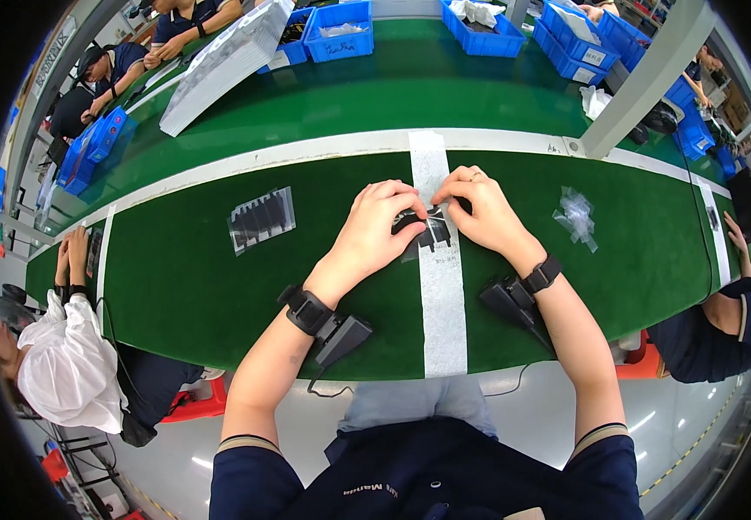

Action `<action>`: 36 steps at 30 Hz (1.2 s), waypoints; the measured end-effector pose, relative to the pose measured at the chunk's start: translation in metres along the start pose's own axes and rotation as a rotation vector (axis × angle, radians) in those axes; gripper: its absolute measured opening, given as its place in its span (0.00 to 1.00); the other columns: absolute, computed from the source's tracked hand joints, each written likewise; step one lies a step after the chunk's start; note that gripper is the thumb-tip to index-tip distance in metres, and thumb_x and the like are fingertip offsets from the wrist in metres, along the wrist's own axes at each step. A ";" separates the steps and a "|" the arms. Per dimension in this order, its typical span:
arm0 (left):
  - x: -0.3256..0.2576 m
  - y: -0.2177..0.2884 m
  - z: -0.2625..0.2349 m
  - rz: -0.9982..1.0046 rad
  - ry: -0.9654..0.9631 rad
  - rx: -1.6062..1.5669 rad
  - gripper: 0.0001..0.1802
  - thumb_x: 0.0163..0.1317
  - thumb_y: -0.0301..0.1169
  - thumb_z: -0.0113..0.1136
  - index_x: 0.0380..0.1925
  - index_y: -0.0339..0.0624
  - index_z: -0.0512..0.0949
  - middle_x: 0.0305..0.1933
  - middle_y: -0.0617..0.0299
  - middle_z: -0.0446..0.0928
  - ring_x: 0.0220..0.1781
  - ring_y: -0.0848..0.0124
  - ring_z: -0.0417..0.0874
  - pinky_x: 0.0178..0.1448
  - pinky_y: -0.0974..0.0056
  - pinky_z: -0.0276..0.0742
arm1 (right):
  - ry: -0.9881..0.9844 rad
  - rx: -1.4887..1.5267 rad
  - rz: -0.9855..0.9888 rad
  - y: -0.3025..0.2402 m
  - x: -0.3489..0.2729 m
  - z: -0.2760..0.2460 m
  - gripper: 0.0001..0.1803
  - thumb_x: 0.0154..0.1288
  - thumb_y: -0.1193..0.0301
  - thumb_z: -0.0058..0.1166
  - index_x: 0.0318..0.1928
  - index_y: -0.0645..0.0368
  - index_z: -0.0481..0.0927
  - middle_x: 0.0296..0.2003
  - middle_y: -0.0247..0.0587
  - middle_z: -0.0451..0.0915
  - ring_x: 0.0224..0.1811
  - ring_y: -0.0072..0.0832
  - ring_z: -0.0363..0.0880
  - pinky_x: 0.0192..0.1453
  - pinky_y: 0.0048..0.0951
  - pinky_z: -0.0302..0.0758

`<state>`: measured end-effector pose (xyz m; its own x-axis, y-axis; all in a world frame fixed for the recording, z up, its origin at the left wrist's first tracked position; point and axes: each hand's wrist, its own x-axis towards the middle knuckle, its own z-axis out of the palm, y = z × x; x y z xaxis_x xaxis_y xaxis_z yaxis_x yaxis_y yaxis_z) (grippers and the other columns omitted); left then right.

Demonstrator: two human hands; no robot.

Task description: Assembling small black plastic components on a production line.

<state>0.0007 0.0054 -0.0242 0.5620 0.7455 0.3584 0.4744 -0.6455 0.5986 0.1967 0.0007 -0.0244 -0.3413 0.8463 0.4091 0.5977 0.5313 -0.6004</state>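
white strip point(445, 329): black piece point(434, 237) on it | left hand point(375, 225), its left: pinching piece | right hand point(484, 212), its right: can't tell grip | clear films point(576, 217): farther right

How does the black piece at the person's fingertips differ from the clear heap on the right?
Colour: the black piece is mostly dark; the clear heap is see-through and whitish.
Place: the piece is over the white strip; the heap lies on the green surface.
Contact: hands are at the piece; none touches the heap.
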 end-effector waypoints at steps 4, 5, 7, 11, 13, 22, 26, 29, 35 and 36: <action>0.003 -0.001 0.000 -0.010 -0.015 -0.014 0.07 0.47 0.28 0.64 0.27 0.44 0.77 0.46 0.56 0.75 0.52 0.57 0.72 0.58 0.57 0.66 | 0.002 -0.010 -0.025 0.002 0.002 0.000 0.09 0.47 0.81 0.47 0.29 0.61 0.80 0.30 0.42 0.75 0.35 0.37 0.70 0.43 0.33 0.70; 0.004 -0.001 0.002 -0.008 -0.016 -0.016 0.07 0.47 0.28 0.64 0.27 0.44 0.77 0.46 0.56 0.75 0.52 0.57 0.72 0.58 0.57 0.66 | 0.002 0.018 0.006 0.001 -0.001 -0.001 0.10 0.47 0.81 0.47 0.30 0.62 0.80 0.30 0.42 0.76 0.36 0.38 0.71 0.43 0.33 0.70; 0.001 -0.003 0.003 0.001 -0.010 -0.001 0.07 0.47 0.28 0.64 0.27 0.43 0.77 0.46 0.56 0.74 0.52 0.57 0.72 0.58 0.57 0.66 | 0.021 0.009 0.012 0.000 0.000 0.000 0.10 0.47 0.81 0.47 0.31 0.62 0.80 0.30 0.43 0.76 0.36 0.38 0.71 0.43 0.34 0.70; -0.001 0.001 -0.004 -0.009 -0.028 0.012 0.06 0.47 0.28 0.64 0.27 0.43 0.77 0.47 0.56 0.74 0.53 0.57 0.72 0.58 0.57 0.66 | 0.035 0.007 -0.002 -0.002 0.002 0.001 0.12 0.46 0.81 0.46 0.32 0.62 0.80 0.30 0.43 0.76 0.36 0.38 0.71 0.43 0.35 0.71; 0.000 0.000 -0.001 0.000 -0.027 0.037 0.08 0.47 0.28 0.64 0.28 0.42 0.76 0.47 0.56 0.74 0.53 0.57 0.72 0.59 0.57 0.65 | 0.021 0.014 0.005 -0.001 0.001 0.000 0.12 0.46 0.81 0.46 0.32 0.62 0.80 0.31 0.43 0.77 0.36 0.38 0.71 0.43 0.35 0.71; -0.002 0.002 -0.007 -0.021 -0.067 0.078 0.20 0.50 0.29 0.63 0.46 0.41 0.76 0.49 0.58 0.73 0.56 0.59 0.70 0.60 0.58 0.64 | -0.026 0.019 -0.005 -0.003 0.001 0.001 0.13 0.45 0.81 0.45 0.33 0.61 0.79 0.32 0.41 0.76 0.37 0.37 0.71 0.45 0.34 0.69; 0.003 0.009 -0.005 -0.031 -0.068 0.010 0.13 0.48 0.28 0.63 0.36 0.40 0.77 0.48 0.56 0.73 0.55 0.59 0.71 0.60 0.58 0.64 | -0.025 0.008 -0.004 0.001 -0.002 -0.001 0.13 0.45 0.81 0.46 0.32 0.60 0.79 0.32 0.40 0.76 0.38 0.37 0.70 0.46 0.34 0.69; 0.003 0.004 -0.002 -0.020 -0.036 -0.008 0.10 0.47 0.26 0.64 0.30 0.40 0.76 0.47 0.55 0.74 0.54 0.58 0.72 0.59 0.57 0.65 | -0.018 0.011 -0.010 0.003 0.000 -0.001 0.12 0.45 0.81 0.45 0.32 0.60 0.79 0.32 0.40 0.75 0.38 0.37 0.70 0.46 0.34 0.69; 0.001 0.003 -0.005 -0.012 -0.025 -0.024 0.08 0.46 0.26 0.64 0.28 0.41 0.76 0.46 0.55 0.74 0.53 0.57 0.72 0.59 0.56 0.65 | 0.007 0.036 -0.021 -0.002 0.001 0.001 0.11 0.46 0.81 0.45 0.31 0.61 0.79 0.31 0.41 0.76 0.36 0.37 0.71 0.44 0.35 0.70; 0.002 0.003 -0.003 -0.009 -0.026 -0.023 0.08 0.46 0.27 0.64 0.27 0.42 0.76 0.45 0.56 0.74 0.53 0.57 0.72 0.59 0.56 0.64 | 0.014 0.046 -0.021 0.000 0.000 0.001 0.11 0.46 0.81 0.46 0.30 0.61 0.80 0.31 0.42 0.77 0.35 0.39 0.71 0.43 0.36 0.71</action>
<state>0.0009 0.0049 -0.0192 0.5748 0.7468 0.3345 0.4641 -0.6342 0.6184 0.1955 0.0007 -0.0252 -0.3429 0.8345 0.4313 0.5564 0.5503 -0.6226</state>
